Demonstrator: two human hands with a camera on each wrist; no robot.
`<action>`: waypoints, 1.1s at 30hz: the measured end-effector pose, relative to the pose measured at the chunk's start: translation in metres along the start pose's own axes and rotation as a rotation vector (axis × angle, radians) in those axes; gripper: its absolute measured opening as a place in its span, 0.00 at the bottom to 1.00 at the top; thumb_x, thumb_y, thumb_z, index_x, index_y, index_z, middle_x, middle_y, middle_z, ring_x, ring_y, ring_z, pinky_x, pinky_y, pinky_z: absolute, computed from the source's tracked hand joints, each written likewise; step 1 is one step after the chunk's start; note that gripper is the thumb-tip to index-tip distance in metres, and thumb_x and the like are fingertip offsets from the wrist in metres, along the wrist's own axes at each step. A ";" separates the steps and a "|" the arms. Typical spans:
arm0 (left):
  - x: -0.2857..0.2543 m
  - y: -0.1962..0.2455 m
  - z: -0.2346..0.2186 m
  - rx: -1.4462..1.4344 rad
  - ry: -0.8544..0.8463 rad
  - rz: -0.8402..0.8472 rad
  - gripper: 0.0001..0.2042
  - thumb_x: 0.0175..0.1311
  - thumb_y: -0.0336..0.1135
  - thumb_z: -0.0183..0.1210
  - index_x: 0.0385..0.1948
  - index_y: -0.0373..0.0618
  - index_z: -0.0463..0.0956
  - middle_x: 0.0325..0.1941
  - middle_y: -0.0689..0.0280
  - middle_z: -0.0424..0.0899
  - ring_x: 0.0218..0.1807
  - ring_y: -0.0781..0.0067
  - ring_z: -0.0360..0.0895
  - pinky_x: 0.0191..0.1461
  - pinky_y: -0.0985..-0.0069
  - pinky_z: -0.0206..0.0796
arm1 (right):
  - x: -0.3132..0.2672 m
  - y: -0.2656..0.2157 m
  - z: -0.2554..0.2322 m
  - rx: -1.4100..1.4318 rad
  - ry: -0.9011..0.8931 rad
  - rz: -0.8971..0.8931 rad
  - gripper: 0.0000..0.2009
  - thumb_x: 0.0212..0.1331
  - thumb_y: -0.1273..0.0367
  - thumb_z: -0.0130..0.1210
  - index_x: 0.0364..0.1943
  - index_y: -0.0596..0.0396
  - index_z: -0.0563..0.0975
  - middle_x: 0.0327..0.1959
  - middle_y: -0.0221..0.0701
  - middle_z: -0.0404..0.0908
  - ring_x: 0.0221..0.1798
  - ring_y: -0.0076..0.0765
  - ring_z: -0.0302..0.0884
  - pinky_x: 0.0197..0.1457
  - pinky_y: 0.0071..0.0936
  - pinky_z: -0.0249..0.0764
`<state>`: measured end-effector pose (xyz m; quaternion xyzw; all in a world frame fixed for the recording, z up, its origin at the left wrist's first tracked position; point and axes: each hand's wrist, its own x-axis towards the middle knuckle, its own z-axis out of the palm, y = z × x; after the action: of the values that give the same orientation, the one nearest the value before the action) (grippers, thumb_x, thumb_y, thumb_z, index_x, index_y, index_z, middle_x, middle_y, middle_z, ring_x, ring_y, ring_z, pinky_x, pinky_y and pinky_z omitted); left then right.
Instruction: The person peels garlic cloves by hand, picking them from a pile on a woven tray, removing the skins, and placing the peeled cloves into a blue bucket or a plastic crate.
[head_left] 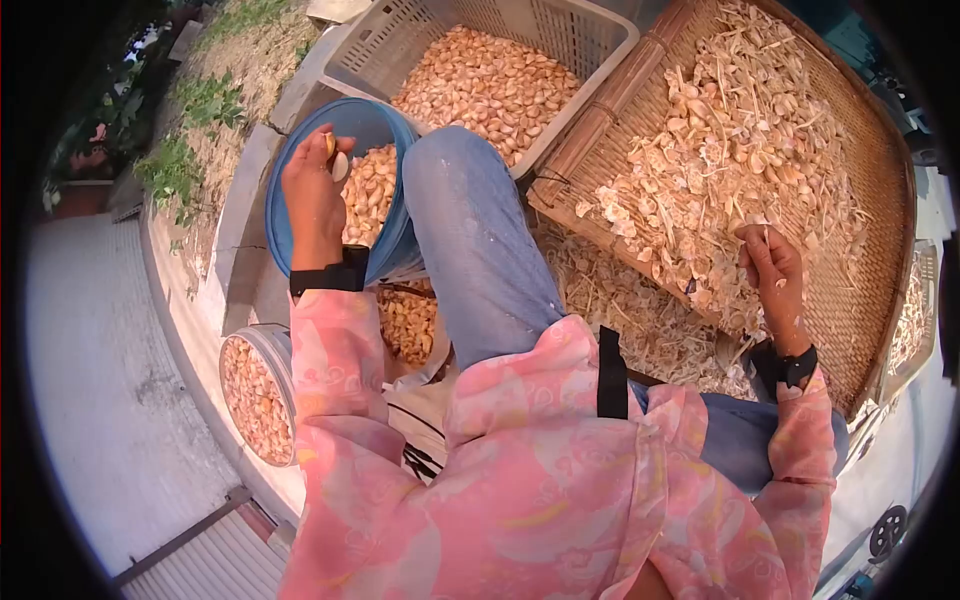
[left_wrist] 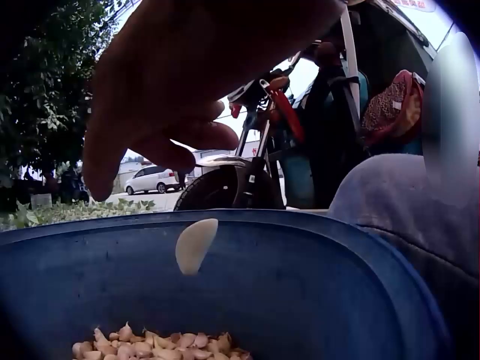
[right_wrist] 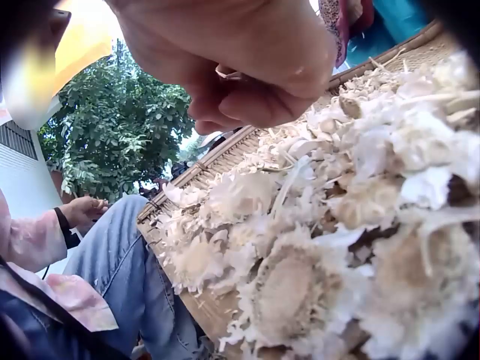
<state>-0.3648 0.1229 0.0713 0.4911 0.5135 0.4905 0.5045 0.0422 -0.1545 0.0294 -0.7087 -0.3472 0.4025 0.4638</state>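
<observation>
My left hand (head_left: 315, 195) is over a blue bucket (head_left: 275, 215) that holds garlic cloves (head_left: 368, 190). In the left wrist view a single pale clove (left_wrist: 196, 246) hangs in the air below the loosely bent fingers of the left hand (left_wrist: 180, 97), apart from them. A small yellowish thing (head_left: 330, 145) shows at those fingertips. Above a woven tray (head_left: 850, 330) heaped with garlic and papery skins (right_wrist: 285, 277), my right hand (head_left: 775, 275) pinches a small pale piece (right_wrist: 229, 73) between thumb and curled fingers; whether it is clove or skin I cannot tell.
A plastic crate (head_left: 375, 60) of cloves stands behind the bucket. A white bucket (head_left: 285, 370) of cloves is at the left, and a container of darker cloves (head_left: 408, 325) sits below the blue one. My knee (head_left: 470, 220) rises between bucket and tray. Skins (head_left: 630, 310) lie under the tray.
</observation>
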 end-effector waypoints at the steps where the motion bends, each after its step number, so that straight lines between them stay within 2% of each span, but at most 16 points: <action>1: 0.007 -0.019 -0.026 0.187 0.078 0.087 0.15 0.65 0.34 0.49 0.48 0.34 0.69 0.34 0.60 0.80 0.36 0.75 0.76 0.40 0.79 0.66 | -0.001 0.005 0.002 -0.041 -0.020 -0.046 0.09 0.64 0.67 0.47 0.37 0.58 0.76 0.19 0.20 0.69 0.19 0.13 0.60 0.22 0.13 0.56; 2: 0.014 -0.033 -0.044 0.364 0.142 0.169 0.15 0.65 0.35 0.50 0.48 0.35 0.69 0.34 0.61 0.81 0.36 0.76 0.76 0.43 0.78 0.64 | -0.002 0.010 0.002 -0.092 -0.029 -0.087 0.09 0.64 0.68 0.47 0.36 0.58 0.76 0.19 0.20 0.69 0.20 0.14 0.61 0.23 0.14 0.57; 4: -0.016 -0.015 -0.061 0.377 0.257 0.042 0.16 0.66 0.40 0.49 0.48 0.38 0.70 0.34 0.67 0.80 0.40 0.80 0.75 0.46 0.85 0.58 | -0.008 0.007 -0.010 -0.273 -0.005 -0.223 0.07 0.63 0.70 0.48 0.35 0.60 0.75 0.20 0.23 0.70 0.23 0.19 0.66 0.26 0.19 0.63; 5: -0.040 -0.001 -0.059 0.356 0.252 0.056 0.15 0.65 0.39 0.50 0.45 0.36 0.71 0.29 0.66 0.79 0.36 0.78 0.74 0.48 0.81 0.62 | -0.008 0.015 -0.020 -0.409 -0.030 -0.187 0.06 0.60 0.70 0.50 0.35 0.58 0.75 0.21 0.30 0.72 0.23 0.29 0.70 0.27 0.25 0.66; 7: -0.070 0.001 -0.090 0.399 0.031 -0.034 0.13 0.65 0.40 0.49 0.39 0.38 0.73 0.24 0.69 0.73 0.28 0.81 0.71 0.38 0.85 0.64 | -0.011 0.013 -0.029 -0.694 0.024 -0.311 0.06 0.54 0.69 0.53 0.34 0.56 0.75 0.27 0.37 0.75 0.30 0.49 0.73 0.31 0.34 0.69; 9: -0.097 0.001 -0.112 0.581 -0.220 -0.352 0.11 0.61 0.37 0.53 0.29 0.37 0.75 0.21 0.69 0.73 0.22 0.79 0.70 0.31 0.81 0.65 | -0.007 0.009 -0.027 -0.666 0.134 -0.463 0.07 0.50 0.69 0.56 0.34 0.54 0.76 0.30 0.36 0.76 0.31 0.47 0.74 0.33 0.35 0.70; 11: -0.109 -0.039 -0.153 0.827 -0.401 -0.548 0.10 0.58 0.35 0.56 0.26 0.35 0.75 0.20 0.67 0.73 0.22 0.77 0.71 0.30 0.81 0.65 | 0.006 0.003 -0.030 -0.791 0.237 -0.706 0.08 0.49 0.70 0.58 0.34 0.54 0.76 0.31 0.36 0.77 0.31 0.47 0.75 0.33 0.37 0.70; 13: -0.107 -0.087 -0.205 1.472 -0.674 -0.162 0.09 0.56 0.33 0.58 0.25 0.34 0.74 0.20 0.67 0.73 0.23 0.77 0.73 0.30 0.80 0.65 | 0.022 0.004 -0.035 -0.790 0.224 -0.622 0.08 0.49 0.69 0.58 0.33 0.54 0.76 0.29 0.36 0.77 0.31 0.46 0.75 0.33 0.38 0.70; 14: -0.111 -0.083 -0.193 1.506 -0.532 -0.105 0.10 0.57 0.34 0.57 0.25 0.35 0.74 0.19 0.68 0.72 0.23 0.80 0.70 0.28 0.80 0.61 | 0.027 0.005 -0.036 -0.787 0.219 -0.577 0.08 0.49 0.68 0.57 0.33 0.54 0.75 0.28 0.36 0.77 0.32 0.46 0.75 0.33 0.38 0.70; 17: -0.095 -0.016 -0.097 1.091 -0.272 -0.269 0.11 0.59 0.37 0.57 0.24 0.37 0.74 0.19 0.70 0.72 0.25 0.82 0.66 0.27 0.80 0.57 | 0.043 -0.009 -0.023 -0.917 0.058 -0.315 0.08 0.52 0.66 0.57 0.34 0.53 0.76 0.33 0.35 0.77 0.34 0.43 0.76 0.34 0.34 0.71; 19: -0.077 0.006 -0.056 0.989 -0.289 0.020 0.13 0.61 0.39 0.55 0.24 0.38 0.73 0.19 0.71 0.71 0.23 0.84 0.63 0.26 0.81 0.53 | 0.056 -0.008 -0.009 -1.095 0.027 -0.362 0.07 0.50 0.67 0.57 0.31 0.52 0.75 0.29 0.34 0.77 0.33 0.44 0.75 0.35 0.36 0.70; 21: -0.081 0.040 0.030 0.815 -0.313 0.107 0.13 0.63 0.40 0.54 0.25 0.38 0.72 0.21 0.71 0.72 0.24 0.85 0.64 0.27 0.84 0.54 | 0.071 0.012 -0.002 -1.198 0.031 -0.443 0.06 0.48 0.68 0.57 0.29 0.53 0.74 0.27 0.35 0.76 0.33 0.45 0.75 0.34 0.37 0.70; 23: -0.082 0.040 0.097 0.683 -0.480 0.285 0.12 0.63 0.39 0.53 0.29 0.37 0.73 0.22 0.71 0.74 0.26 0.86 0.67 0.28 0.87 0.56 | 0.071 0.009 -0.005 -1.131 0.012 -0.401 0.05 0.46 0.71 0.55 0.28 0.54 0.73 0.25 0.36 0.75 0.33 0.46 0.75 0.34 0.37 0.69; 27: -0.110 -0.003 0.223 0.285 -0.971 -0.167 0.11 0.64 0.35 0.50 0.43 0.39 0.72 0.32 0.66 0.78 0.27 0.82 0.75 0.26 0.87 0.62 | 0.054 0.004 -0.028 -0.896 0.047 -0.322 0.05 0.47 0.72 0.54 0.29 0.54 0.74 0.26 0.36 0.75 0.32 0.45 0.75 0.34 0.35 0.69; 29: -0.124 -0.039 0.271 0.390 -1.028 0.057 0.11 0.61 0.31 0.53 0.43 0.37 0.72 0.33 0.62 0.78 0.28 0.76 0.77 0.27 0.81 0.65 | 0.043 0.005 -0.036 -0.757 0.113 -0.240 0.06 0.47 0.72 0.54 0.31 0.53 0.74 0.27 0.36 0.77 0.33 0.44 0.76 0.35 0.36 0.69; 33: -0.127 -0.079 0.330 0.606 -1.050 0.780 0.11 0.52 0.26 0.55 0.37 0.35 0.73 0.30 0.51 0.77 0.27 0.55 0.76 0.31 0.67 0.69 | 0.034 0.015 -0.065 -0.622 0.245 -0.187 0.05 0.50 0.72 0.53 0.32 0.54 0.74 0.29 0.35 0.78 0.33 0.43 0.76 0.34 0.35 0.70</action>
<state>-0.0343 -0.0041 -0.0064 0.9280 0.1038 0.1702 0.3146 0.1168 -0.1548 0.0229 -0.8244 -0.4583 0.1452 0.2986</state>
